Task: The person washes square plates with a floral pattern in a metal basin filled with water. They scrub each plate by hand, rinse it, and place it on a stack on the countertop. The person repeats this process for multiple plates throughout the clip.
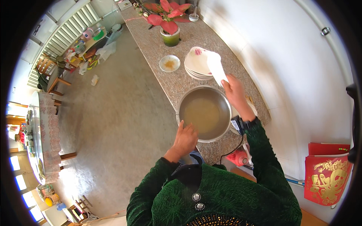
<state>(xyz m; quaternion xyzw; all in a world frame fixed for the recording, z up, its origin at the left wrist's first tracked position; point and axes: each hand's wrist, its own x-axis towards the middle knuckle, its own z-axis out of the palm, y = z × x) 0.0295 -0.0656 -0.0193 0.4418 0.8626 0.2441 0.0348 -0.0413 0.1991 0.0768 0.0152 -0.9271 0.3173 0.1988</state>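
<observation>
A large round metal basin [204, 113] with cloudy yellowish liquid stands at the near end of the speckled stone counter [158, 76]. My right hand [236, 91] grips the handle of a white spoon or ladle [215, 66], held beyond the basin's right rim, over a stack of square floral plates [196, 60]. Whether its head touches the top plate I cannot tell. My left hand [185, 138] is at the basin's near left rim, fingers apart and holding nothing. A small white dish [169, 63] with a brown residue sits left of the stack.
Farther along the counter stand a potted red-leaved plant [171, 36] and a white mortar with pestle [194, 17]. More dishes lie partly hidden under my right forearm. A dark cable [233, 152] hangs by my right wrist. The wall [263, 56] borders the counter on the right.
</observation>
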